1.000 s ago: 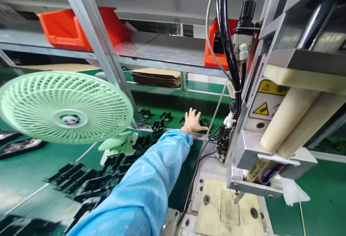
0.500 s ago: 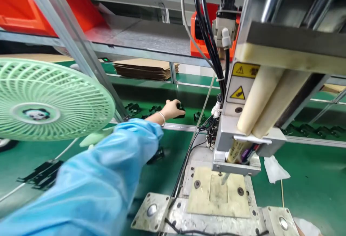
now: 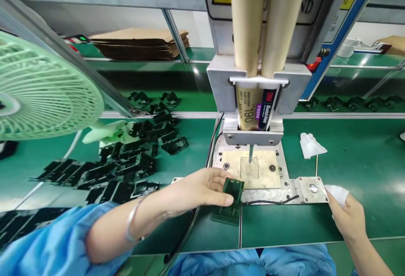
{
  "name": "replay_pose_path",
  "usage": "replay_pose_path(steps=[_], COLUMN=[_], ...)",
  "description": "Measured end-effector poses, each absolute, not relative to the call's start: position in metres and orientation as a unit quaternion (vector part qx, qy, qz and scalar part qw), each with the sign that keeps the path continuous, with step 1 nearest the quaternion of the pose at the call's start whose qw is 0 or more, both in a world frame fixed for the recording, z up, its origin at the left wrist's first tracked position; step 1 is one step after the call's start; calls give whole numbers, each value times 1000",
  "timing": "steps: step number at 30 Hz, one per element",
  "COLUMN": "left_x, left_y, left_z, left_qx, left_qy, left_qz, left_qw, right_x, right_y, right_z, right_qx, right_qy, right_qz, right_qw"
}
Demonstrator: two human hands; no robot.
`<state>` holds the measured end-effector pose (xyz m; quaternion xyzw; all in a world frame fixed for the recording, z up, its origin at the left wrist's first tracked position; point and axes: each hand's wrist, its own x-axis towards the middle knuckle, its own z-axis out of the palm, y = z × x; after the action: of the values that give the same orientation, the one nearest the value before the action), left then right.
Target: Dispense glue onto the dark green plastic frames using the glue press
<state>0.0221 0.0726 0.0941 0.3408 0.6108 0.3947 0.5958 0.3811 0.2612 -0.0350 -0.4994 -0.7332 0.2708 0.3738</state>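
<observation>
My left hand (image 3: pixel 202 189) is closed on a small black plastic part (image 3: pixel 233 188), held just at the front left edge of the beige fixture plate (image 3: pixel 253 168) under the glue dispenser nozzle (image 3: pixel 250 153). The dispenser carries two cream cartridges (image 3: pixel 257 35) and a labelled adhesive tube (image 3: pixel 253 113). My right hand (image 3: pixel 346 217) rests at the lower right with its fingers closed on a white wipe (image 3: pixel 338 192), close to the round button (image 3: pixel 313 188) on the metal base plate.
A pile of several black plastic parts (image 3: pixel 126 166) lies on the green table to the left. A pale green fan (image 3: pixel 41 90) stands at far left. Another white wipe (image 3: pixel 310 145) lies right of the fixture. Folded cardboard (image 3: pixel 139 41) sits at the back; more black parts (image 3: pixel 348 103) ride the rear conveyor.
My left arm has drawn back from the far conveyor with a black part in hand, now at the fixture. The view has tilted down, and my right hand has come into sight.
</observation>
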Motion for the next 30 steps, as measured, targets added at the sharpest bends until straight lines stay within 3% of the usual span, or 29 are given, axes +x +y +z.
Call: replay_pose_path(steps=[3,13,19,27,30], left_x=[31,36,26,31,29], left_y=[94,118,123,123,115], left_z=[83,78,75,50,62], left_qx=[282,306,347,510,587], left_qy=[581,548,570,647,701], left_qz=[424,459,476,406,314], left_qw=[635,629,573,395,257], right_x=[380,376,380,379,377], right_y=[261,260,262,261,260], right_z=[-33,-28,-35,-33,-31], right_qx=[-483,-471,-475,-480,-507], right_qy=[-737,-738,-736,-727,-701], right_qz=[280,295,294,301,312], right_qw=[380,383,383,388,393])
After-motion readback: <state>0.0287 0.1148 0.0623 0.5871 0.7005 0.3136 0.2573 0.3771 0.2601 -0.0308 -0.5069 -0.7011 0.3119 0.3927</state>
